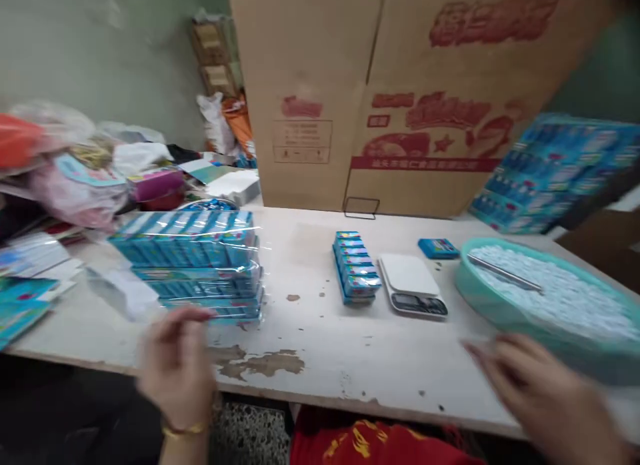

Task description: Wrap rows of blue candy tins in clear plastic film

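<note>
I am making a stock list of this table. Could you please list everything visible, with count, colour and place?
wrapped packs: one stack, blue, table left
box row: one, blue, table centre
scale: one, white, right of the row
small box: one, blue, behind the scale
basin: one, teal, holds white pieces, table right
carton: one, brown with red print, behind
blue stack: one, far right
clutter: mixed colours, far left
left hand: near wrapped packs, blurred
right hand: near basin, blurred
</note>
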### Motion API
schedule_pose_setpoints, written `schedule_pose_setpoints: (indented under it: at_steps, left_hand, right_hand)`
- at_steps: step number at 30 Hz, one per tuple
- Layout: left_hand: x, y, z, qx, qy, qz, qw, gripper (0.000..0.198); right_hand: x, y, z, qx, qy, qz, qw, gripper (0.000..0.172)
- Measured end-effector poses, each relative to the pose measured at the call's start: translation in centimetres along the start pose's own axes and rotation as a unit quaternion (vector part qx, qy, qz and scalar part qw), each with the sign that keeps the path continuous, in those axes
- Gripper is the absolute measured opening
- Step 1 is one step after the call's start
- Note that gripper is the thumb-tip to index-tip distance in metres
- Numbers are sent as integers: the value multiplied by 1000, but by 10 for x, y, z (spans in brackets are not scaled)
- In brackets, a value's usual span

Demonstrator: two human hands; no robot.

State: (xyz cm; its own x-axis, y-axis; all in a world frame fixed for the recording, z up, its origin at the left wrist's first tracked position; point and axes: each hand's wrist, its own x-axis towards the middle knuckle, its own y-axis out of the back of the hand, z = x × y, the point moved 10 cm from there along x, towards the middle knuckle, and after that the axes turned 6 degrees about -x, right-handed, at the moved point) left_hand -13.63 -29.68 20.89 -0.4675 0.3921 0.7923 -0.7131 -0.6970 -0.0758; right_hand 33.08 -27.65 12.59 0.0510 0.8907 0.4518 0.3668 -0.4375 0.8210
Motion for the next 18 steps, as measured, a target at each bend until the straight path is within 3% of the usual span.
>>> schedule_pose_setpoints:
  at_steps: [1,2,3,5,8,11,13,18]
  left_hand:
    - [-37,-56,15,-42,25,-164,985,16]
    - [-85,-107,33,-110,43,-325,938,18]
    - [-133,-145,48,-167,56,-442,880,20]
    - [-203,-187,63,-219,44,-540,811,19]
    - [-261,-217,42,-194,48,-596,778,20]
    - [-281,-224,18,-135,63,-617,772,24]
    - [-284,-226,20,-117,35,-621,774,26]
    - [-284,-237,53,-114,-86,-590,794,27]
  right_hand:
    - [-7,-24,0,-21,-1,-34,999,48]
    - [-13,-51,-1,-33,-4,-73,997,52]
    - [-20,-79,-1,-36,-8,-119,992,53]
    - [-31,-123,0,-2,-25,-186,982,49]
    - [-41,-156,0,69,-36,-263,962,38]
    - [-42,-156,7,120,-58,-277,952,33]
    - [-42,-150,14,148,-78,-264,950,33]
    - [-43,-143,17,204,-69,-234,948,23]
